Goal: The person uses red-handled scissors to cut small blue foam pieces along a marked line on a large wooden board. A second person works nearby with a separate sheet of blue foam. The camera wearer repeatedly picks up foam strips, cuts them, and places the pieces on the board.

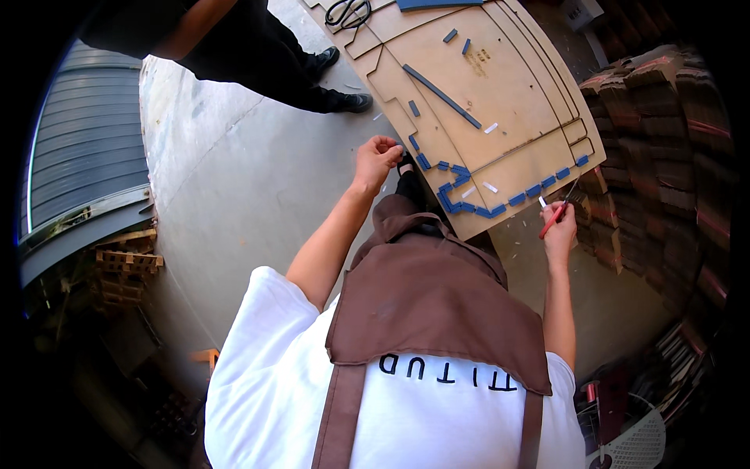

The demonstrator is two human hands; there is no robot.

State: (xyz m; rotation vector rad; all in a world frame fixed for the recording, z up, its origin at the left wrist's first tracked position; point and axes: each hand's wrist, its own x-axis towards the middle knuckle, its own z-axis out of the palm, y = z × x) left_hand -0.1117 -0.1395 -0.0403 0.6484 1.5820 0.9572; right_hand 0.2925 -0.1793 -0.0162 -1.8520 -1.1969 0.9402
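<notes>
My right hand [559, 231] is closed around a pair of red-handled scissors [552, 220], just off the near right edge of a wooden board [512, 94]. A small white strip [543, 202] shows beside the scissors. Out past the board's left edge, my left hand [376, 162] has its fingertips pinched together; what they hold, if anything, is too small to name. Short blue-grey foam strips [533, 190] form a broken line along the board's near edge and bend around its near left corner. A longer foam strip [442, 97] lies slantwise across the middle.
Several white slips [491, 128] lie on the board, and a black coiled cord [348, 13] sits at its far left. Another person [258, 55] stands beyond on the left. Tall stacks of brown cardboard [648, 117] rise at right. Wooden pallets [129, 262] stand far left.
</notes>
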